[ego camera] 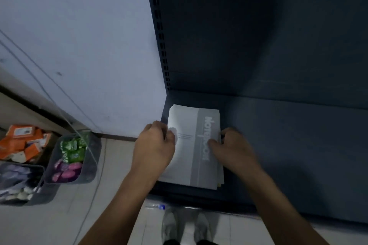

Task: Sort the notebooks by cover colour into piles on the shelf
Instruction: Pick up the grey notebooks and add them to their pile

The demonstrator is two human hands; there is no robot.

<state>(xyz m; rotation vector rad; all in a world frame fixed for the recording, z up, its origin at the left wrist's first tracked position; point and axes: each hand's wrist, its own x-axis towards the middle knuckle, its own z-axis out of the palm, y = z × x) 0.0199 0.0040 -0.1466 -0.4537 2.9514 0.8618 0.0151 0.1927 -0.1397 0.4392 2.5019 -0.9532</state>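
Note:
A stack of notebooks lies at the left end of the dark shelf. The top cover is white with a grey band and the word "Notebook". My left hand grips the stack's left edge, its thumb over the cover. On the right edge, my right hand holds the stack with its thumb lying on the grey band and its fingers curled down the side. The lower notebooks show only as thin edges, so their cover colours are hidden.
The shelf's back panel and slotted upright rise behind the stack. A white wall stands left. On the floor at left sit grey bins of small packets and orange boxes. My shoes are below the shelf edge.

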